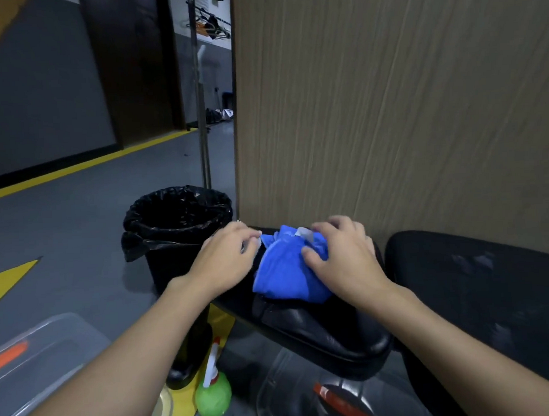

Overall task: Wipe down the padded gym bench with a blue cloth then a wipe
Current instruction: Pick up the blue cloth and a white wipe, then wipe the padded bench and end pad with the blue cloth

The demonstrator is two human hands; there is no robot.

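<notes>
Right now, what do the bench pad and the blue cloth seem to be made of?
The bench pad looks like black vinyl or leather: smooth, glossy, with a seam. The blue cloth looks like soft matte fabric, possibly microfibre: it bunches in folds under the right hand.

The light is dim and even, with soft shadows under the bench pad (329, 334). Straight lines bend at the edges, and the near forearms look slightly blurred
</notes>
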